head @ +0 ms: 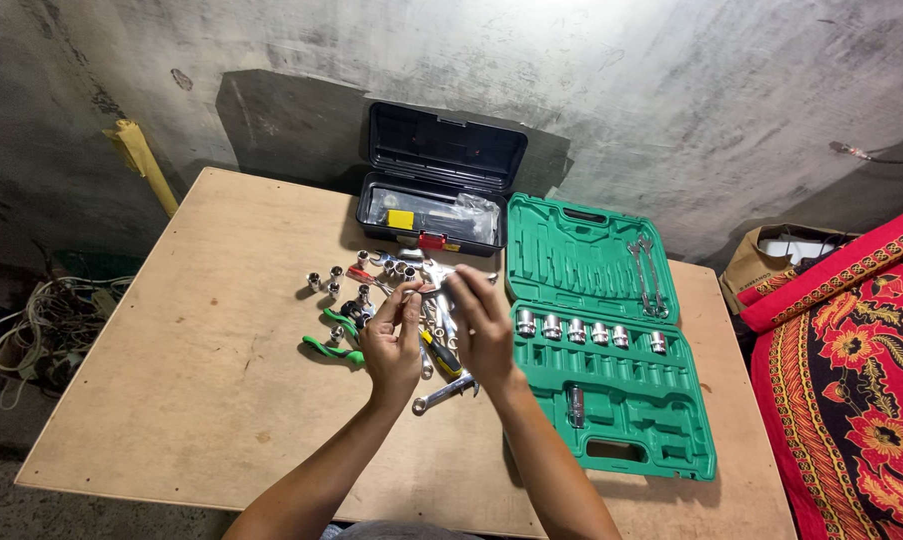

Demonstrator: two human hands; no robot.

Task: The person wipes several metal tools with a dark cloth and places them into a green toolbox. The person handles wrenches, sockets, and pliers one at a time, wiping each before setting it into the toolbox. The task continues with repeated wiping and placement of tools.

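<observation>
Steel tools lie half hidden behind both hands.

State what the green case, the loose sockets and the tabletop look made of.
Green case: moulded plastic, matte, with formed tool slots. Loose sockets: bright, mirror-shiny metal, probably chromed steel. Tabletop: pale bare wood board, likely plywood; unpainted with small stains.

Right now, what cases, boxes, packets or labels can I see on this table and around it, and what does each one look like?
Black plastic toolbox: back of the table, lid open, red latch in front.
Yellow label: small rectangle inside the black toolbox, left side.
Clear plastic bag: crumpled, inside the black toolbox.
Green socket set case: right of the hands, lying open, moulded slots, a row of sockets.
Brown cardboard box: beyond the table's right edge, open.
</observation>
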